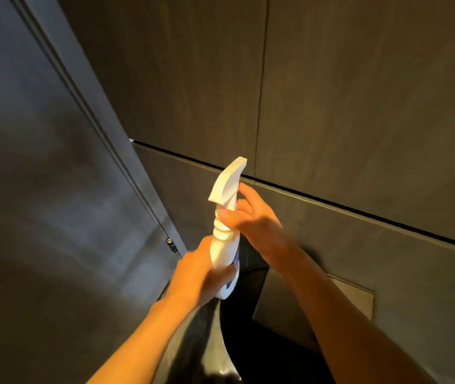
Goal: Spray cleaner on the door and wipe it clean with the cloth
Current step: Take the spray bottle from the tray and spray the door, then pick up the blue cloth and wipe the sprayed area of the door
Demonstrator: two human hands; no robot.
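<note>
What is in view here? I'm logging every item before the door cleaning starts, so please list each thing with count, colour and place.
spray bottle: one, white with a blue label patch, centre, nozzle up, held in both hands.
door: one, dark grey, left side, with a small metal fitting on its edge.
wall panels: several, dark grey-brown, split by thin dark seams, top and right.
wall plate: one, lighter grey, low on the right, partly behind the right forearm.
cloth: none that I can make out.
left hand: one, gripping the bottle's lower body.
right hand: one, at the bottle's neck, fingers by the trigger.
</note>
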